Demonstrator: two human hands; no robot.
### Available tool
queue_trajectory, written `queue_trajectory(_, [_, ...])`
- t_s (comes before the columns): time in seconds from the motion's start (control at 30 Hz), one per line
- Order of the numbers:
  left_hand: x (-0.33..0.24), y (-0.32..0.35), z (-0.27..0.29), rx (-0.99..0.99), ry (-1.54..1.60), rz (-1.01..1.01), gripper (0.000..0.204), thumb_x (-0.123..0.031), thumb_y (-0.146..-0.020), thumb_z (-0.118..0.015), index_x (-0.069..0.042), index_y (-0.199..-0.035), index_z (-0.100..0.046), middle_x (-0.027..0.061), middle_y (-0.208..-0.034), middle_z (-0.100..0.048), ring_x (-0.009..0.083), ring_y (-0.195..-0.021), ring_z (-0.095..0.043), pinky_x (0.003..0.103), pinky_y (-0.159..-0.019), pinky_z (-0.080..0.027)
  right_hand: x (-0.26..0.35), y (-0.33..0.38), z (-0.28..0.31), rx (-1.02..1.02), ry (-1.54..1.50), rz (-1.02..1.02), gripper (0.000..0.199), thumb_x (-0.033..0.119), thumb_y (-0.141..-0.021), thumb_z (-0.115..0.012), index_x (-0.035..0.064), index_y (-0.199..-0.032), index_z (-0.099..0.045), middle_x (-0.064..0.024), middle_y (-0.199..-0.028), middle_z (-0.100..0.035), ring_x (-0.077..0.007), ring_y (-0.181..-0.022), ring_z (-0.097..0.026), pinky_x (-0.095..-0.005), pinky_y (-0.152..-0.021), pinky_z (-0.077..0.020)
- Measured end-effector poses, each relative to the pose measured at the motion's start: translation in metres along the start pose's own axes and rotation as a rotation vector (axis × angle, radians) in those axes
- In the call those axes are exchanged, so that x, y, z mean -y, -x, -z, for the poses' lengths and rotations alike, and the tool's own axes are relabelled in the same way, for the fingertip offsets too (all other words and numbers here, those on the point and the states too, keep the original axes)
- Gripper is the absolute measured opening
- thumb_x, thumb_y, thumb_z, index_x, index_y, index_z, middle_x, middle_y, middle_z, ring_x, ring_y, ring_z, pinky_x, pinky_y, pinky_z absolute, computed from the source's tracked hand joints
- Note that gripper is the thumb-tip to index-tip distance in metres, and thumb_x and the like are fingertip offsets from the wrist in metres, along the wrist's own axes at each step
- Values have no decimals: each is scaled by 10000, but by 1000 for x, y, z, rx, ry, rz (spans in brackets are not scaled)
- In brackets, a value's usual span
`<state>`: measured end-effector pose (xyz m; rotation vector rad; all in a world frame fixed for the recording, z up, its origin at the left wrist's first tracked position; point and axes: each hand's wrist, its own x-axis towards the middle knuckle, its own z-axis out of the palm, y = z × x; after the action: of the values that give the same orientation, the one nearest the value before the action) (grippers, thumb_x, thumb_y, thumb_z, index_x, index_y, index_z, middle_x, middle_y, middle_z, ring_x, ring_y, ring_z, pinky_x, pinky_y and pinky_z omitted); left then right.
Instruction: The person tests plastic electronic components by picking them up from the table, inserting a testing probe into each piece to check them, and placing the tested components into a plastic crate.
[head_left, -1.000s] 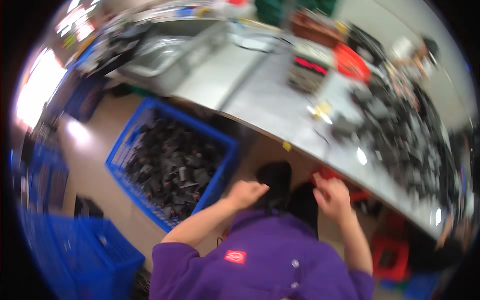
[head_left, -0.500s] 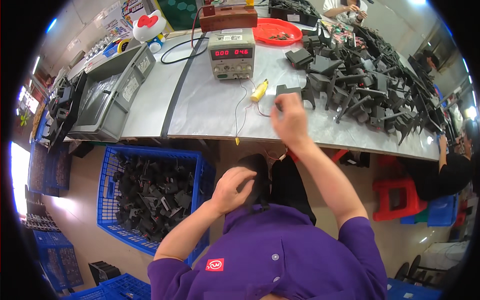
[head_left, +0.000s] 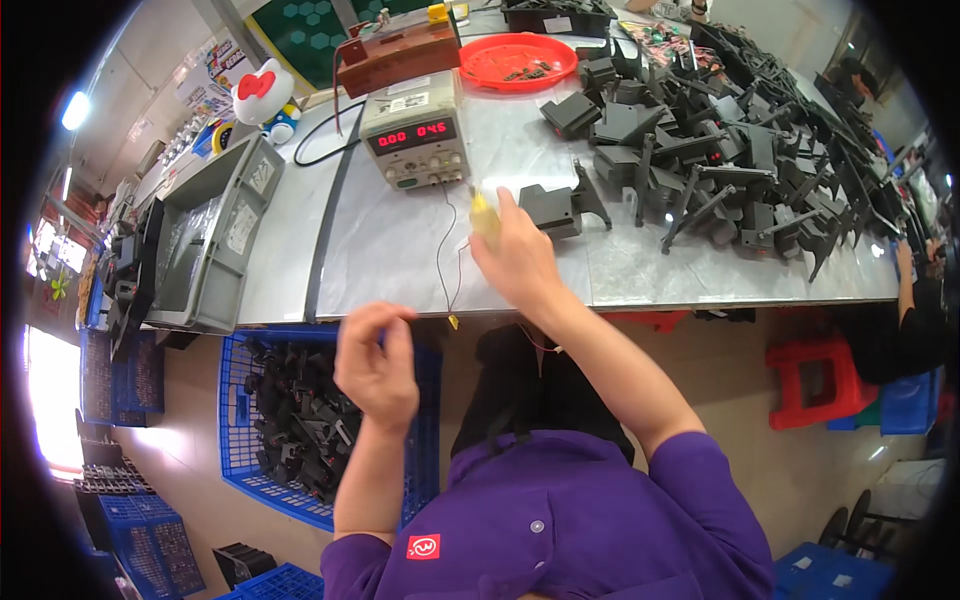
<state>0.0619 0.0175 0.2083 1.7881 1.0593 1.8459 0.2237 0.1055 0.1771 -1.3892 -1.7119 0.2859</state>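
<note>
My right hand (head_left: 518, 262) is over the table with its fingers closed round a yellow wired piece (head_left: 484, 216) that has a narrow tip; its exact kind is unclear. Just right of that hand lies a black plastic housing (head_left: 548, 210) with a bracket-like leg. My left hand (head_left: 378, 368) is raised in front of the table edge, over the blue crate, its fingers curled but apart and nothing visible in them. A bench power supply (head_left: 415, 135) with a lit red display stands beyond both hands. Thin wires (head_left: 440, 255) run from it to a small yellow end (head_left: 454, 322) at the table edge.
Black housings (head_left: 690, 160) are heaped on the right of the table (head_left: 390, 270). A red tray (head_left: 515, 60) with small parts sits at the back. Left stand a grey bin (head_left: 215, 240) and, below, a blue crate (head_left: 240, 450) of black parts. A red stool (head_left: 790, 385) is at right.
My right hand has moved left from the black housing to the yellow wired piece and closed on it. My left hand has moved left and up toward the table edge. The view has shifted slightly.
</note>
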Motion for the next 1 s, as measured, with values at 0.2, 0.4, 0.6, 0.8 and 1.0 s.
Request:
queue_trajectory(0.2, [40,-55,-67,492,-191,-49,407,-52,-726,-662,-6,-1106,-522,118,-1042,-563,223,-993,-546,320,-876,-425,-40,116,87,-82,-503,-145,425,39,-774,-643,-8,-1166,-485,-57,-949,-477,-136,-797,-524,-240,-659,-461])
queue_trajectory(0.4, [102,-68,-158,718,-491,-294,701,-209,-597,-756,-8,-1198,-456,161,-1160,-502,326,-1120,-449,366,-923,-380,-50,150,127,-248,-896,-445,392,71,-858,-554,1,-1218,-415,-65,-910,-559,-75,-680,-529,-175,-503,-430])
queue_trajectory(0.6, [49,-76,-117,459,713,634,538,-288,-797,-649,6,-1197,-442,96,-1081,-551,169,-1001,-546,307,-850,-453,-47,145,124,-157,-868,-463,378,175,-886,-513,14,-1214,-413,-77,-897,-575,-65,-624,-509,-160,-451,-360])
queue_trajectory(0.8, [32,-46,-28,81,1430,1001,630,-407,-821,-501,67,-1222,-399,255,-1258,-416,402,-1212,-377,474,-925,-442,-22,111,90,143,-959,-390,386,136,-897,-495,13,-1246,-387,-49,-848,-542,-53,-627,-440,-178,-546,-371])
queue_trajectory(1.0, [49,-10,18,-261,1552,971,513,-355,-813,-517,14,-1166,-476,223,-1252,-442,396,-1210,-378,496,-946,-409,16,90,48,398,-751,-284,359,167,-884,-548,10,-1184,-427,-46,-828,-567,-77,-701,-497,-195,-633,-404])
